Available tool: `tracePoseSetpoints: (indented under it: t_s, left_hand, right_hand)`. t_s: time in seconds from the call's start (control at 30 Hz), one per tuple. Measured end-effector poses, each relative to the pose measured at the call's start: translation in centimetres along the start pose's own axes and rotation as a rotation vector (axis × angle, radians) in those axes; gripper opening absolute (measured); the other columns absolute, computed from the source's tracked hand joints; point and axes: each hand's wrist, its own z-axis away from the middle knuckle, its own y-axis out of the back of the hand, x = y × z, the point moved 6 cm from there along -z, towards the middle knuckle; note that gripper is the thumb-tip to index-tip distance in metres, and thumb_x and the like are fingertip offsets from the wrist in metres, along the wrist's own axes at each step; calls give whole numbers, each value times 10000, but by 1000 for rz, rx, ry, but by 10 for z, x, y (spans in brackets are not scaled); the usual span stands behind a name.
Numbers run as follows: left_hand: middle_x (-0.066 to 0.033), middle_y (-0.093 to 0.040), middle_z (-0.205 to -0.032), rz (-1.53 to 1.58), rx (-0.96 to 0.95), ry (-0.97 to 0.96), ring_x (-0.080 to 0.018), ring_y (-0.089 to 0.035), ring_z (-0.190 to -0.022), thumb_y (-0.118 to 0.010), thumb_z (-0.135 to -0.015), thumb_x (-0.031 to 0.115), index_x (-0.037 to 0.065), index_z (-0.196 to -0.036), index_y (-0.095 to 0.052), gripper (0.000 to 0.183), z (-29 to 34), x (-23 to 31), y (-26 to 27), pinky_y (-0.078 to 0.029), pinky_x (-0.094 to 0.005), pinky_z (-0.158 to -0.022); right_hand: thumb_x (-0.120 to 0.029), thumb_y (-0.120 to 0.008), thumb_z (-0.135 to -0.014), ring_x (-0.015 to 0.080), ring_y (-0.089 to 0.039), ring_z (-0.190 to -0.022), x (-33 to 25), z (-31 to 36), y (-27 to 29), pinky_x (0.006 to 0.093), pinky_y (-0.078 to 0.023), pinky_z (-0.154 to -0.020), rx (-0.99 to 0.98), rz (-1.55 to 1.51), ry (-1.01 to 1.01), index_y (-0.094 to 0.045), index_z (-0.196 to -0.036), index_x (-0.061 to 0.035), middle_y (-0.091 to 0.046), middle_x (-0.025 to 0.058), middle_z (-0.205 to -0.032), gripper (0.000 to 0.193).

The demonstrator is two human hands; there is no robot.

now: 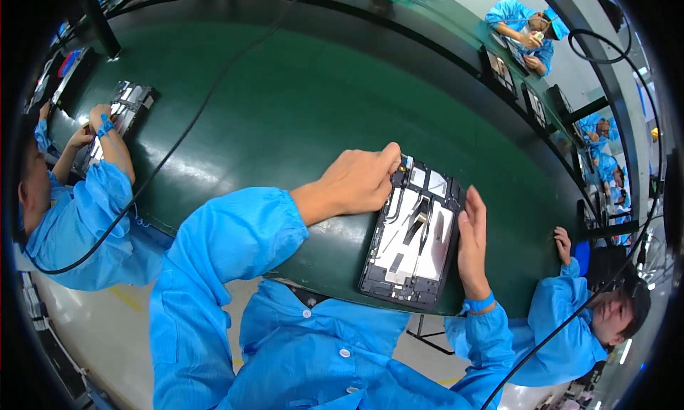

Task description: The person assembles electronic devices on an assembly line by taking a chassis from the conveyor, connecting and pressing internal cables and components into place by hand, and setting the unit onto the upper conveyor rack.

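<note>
An opened tablet (413, 232) lies at the near edge of the green table, its inside facing up. Silver battery panels, dark ribbon cables and black boards show in it. My left hand (360, 182) is closed, with its fingers curled at the tablet's top left corner; whatever is between the fingertips is hidden. Along the right edge my right hand (472, 242) steadies the tablet, thumb against the frame and fingers stretched upward. A blue band (479, 303) circles my right wrist.
A black cable (206, 104) crosses the view above the green table (285, 96). At left, a co-worker (85, 203) handles another opened device (128, 104). A second co-worker (570, 317) sits at right, one hand on the table. More devices (501, 71) lie on the bench beyond.
</note>
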Motion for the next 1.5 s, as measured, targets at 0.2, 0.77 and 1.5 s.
tracePoseSetpoints:
  t_s: [0.2, 0.77, 1.5]
  left_hand:
    - [-186, -600, -723, 28, 9, -113, -490, -621, -705, -616, -839, 21, 64, -934, -493, 161, 9, 5, 3, -433, -577, -616]
    - [-57, -671, -928, -17, -83, -474, -284, -642, -856, -710, -656, 51, 87, -859, -707, 206, 17, 20, 33, -483, -413, -718]
    - [-70, -771, -905, -102, -46, -606, -272, -765, -962, -713, -624, 104, 46, -823, -807, 228, 19, 27, 39, -595, -530, -1042]
  right_hand:
    - [-207, -609, -1100, 412, -318, -1648, -37, -12, -39, 475, -294, -1331, -68, 414, 167, -423, -1677, -22, -350, 291, -1731, 634]
    - [-76, -811, -888, 447, -514, -1443, -69, -65, -66, 566, -421, -1193, -361, 511, 457, -707, -964, -72, -664, 150, -1406, 129]
    - [-31, -884, -835, 292, -593, -876, -75, -39, -64, 433, -475, -833, -155, 594, 591, -756, -961, -74, -629, 58, -854, 184]
